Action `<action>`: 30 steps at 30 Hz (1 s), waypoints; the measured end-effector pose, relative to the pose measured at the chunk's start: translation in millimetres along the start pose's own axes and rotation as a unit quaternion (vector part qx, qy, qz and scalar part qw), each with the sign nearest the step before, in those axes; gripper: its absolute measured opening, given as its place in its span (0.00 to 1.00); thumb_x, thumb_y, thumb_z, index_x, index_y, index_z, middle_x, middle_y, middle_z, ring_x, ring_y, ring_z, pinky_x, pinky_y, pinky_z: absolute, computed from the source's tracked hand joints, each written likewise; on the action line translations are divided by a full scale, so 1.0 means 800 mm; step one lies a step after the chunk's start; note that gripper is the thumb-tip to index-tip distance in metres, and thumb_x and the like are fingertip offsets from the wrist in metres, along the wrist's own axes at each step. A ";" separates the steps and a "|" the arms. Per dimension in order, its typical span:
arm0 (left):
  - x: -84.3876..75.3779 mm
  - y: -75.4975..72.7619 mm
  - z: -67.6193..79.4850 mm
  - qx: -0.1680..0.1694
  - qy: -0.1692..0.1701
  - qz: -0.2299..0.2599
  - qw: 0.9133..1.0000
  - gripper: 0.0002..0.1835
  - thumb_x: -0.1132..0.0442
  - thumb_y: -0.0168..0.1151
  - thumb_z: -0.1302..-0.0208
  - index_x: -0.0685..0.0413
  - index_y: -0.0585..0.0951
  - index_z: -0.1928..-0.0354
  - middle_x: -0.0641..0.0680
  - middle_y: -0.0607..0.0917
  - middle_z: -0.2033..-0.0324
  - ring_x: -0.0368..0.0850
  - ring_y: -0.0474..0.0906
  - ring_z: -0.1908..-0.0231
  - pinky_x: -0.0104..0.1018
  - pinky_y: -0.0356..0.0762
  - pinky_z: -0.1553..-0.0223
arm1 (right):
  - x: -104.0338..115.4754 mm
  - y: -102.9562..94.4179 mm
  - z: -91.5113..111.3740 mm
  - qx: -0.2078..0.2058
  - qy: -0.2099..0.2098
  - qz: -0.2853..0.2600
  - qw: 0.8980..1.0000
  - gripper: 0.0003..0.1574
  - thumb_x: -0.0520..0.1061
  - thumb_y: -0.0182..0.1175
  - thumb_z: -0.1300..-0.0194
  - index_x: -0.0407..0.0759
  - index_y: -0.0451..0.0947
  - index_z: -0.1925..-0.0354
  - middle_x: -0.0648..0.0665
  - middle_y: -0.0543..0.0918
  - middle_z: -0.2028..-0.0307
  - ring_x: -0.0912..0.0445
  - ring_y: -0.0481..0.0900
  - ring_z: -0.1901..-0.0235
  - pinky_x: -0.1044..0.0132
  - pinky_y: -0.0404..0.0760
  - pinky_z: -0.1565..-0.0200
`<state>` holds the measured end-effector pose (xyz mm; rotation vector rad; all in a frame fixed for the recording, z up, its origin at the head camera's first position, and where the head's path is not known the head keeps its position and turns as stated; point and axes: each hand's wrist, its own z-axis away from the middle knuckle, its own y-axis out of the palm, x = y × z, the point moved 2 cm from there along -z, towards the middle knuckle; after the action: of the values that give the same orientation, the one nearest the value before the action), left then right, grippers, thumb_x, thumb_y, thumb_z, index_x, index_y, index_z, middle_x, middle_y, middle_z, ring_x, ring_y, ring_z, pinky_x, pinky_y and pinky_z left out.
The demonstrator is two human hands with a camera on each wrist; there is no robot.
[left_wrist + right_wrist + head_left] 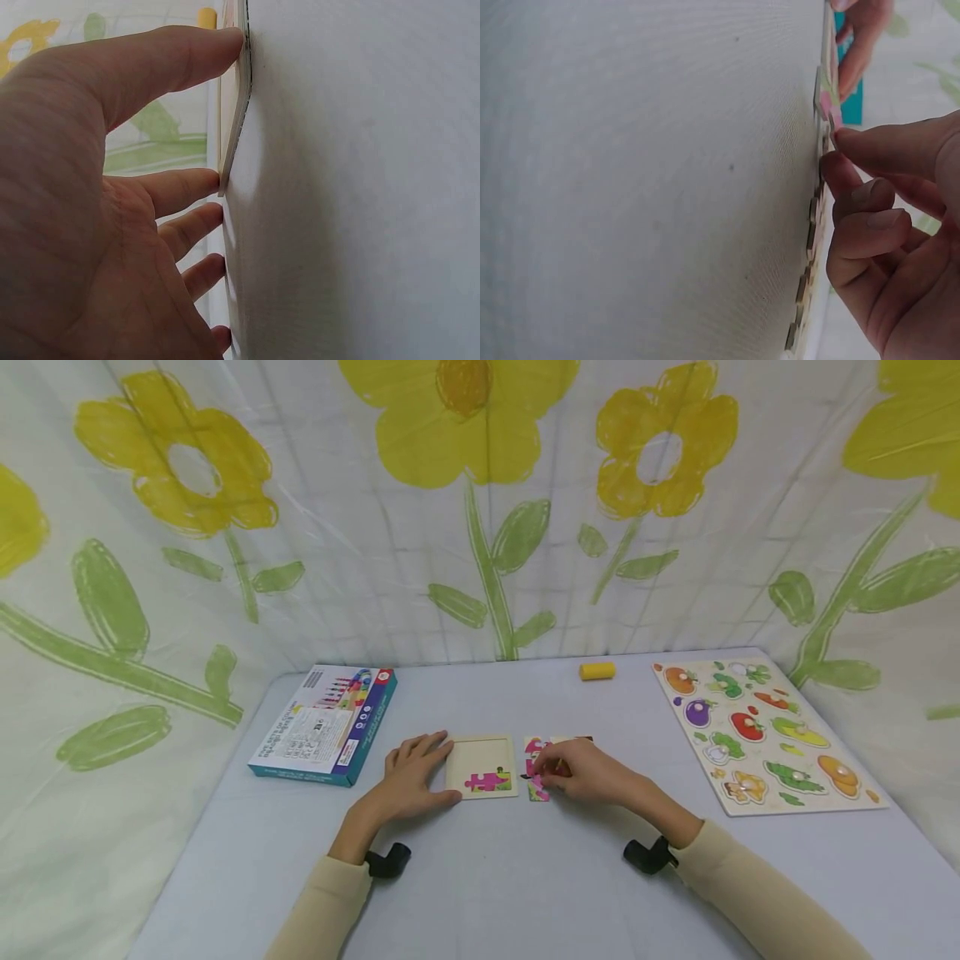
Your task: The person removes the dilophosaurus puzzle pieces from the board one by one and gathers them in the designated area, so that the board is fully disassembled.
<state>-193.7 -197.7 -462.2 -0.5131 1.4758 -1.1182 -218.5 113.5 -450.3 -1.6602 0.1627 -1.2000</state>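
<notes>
A square wooden puzzle tray [480,739] lies in front of me, with joined pink and green puzzle pieces [487,782] in its lower right corner. My left hand [412,781] rests at the tray's left side, fingers spread; in the left wrist view its thumb [187,56] and index fingertip touch the tray's edge. Just right of the tray, my right hand [588,771] pinches a puzzle piece [834,118] between thumb and forefinger. Loose puzzle pieces [538,793] lie beneath and beside that hand, which partly hides them.
A flat teal-edged box [322,727] lies at the left. On the right is a vegetable peg board [765,739]. A yellow cylinder [597,671] sits near the table's back edge, before a flower-printed curtain [337,568].
</notes>
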 end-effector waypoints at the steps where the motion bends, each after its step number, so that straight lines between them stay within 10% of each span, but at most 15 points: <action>1: 0.000 0.000 0.000 0.000 0.000 0.000 1.000 0.48 0.42 0.71 0.37 0.52 0.66 0.19 0.55 0.58 0.16 0.65 0.48 0.18 0.74 0.43 0.21 | 0.000 0.000 0.000 0.000 -0.001 0.001 1.000 0.10 0.40 0.69 0.29 0.51 0.89 0.52 0.57 0.86 0.63 0.61 0.76 0.66 0.71 0.78 0.63; 30: 0.001 0.001 0.000 0.001 -0.003 -0.002 1.000 0.48 0.42 0.71 0.37 0.51 0.65 0.19 0.55 0.58 0.15 0.65 0.48 0.18 0.75 0.42 0.21 | 0.005 0.000 -0.007 0.000 0.003 0.000 1.000 0.08 0.43 0.68 0.27 0.50 0.88 0.52 0.56 0.87 0.63 0.61 0.76 0.68 0.69 0.76 0.61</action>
<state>-193.8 -197.8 -463.0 -0.5189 1.4694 -1.1200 -220.8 107.7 -447.8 -1.6574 0.1663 -1.2042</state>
